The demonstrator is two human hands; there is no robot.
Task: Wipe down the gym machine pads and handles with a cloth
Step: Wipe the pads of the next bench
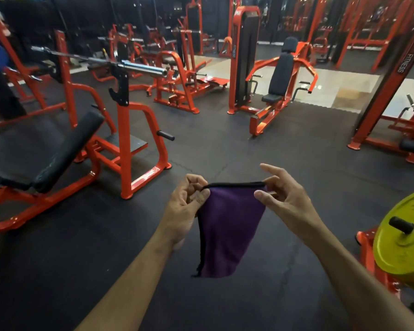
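Head view: both hands (185, 204) (286, 197) pinch cloth (227, 230) top edge.

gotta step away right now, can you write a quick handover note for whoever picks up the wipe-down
Left hand pinches the top left corner of the purple cloth; right hand pinches the top right corner. The cloth hangs spread between them over the black rubber floor, touching no machine.
Done: nothing that shows; no pad or handle is being wiped.
Left: all pads and handles. Nearest are the incline bench pad on the left and the seated press machine ahead, with its black seat and back pads.
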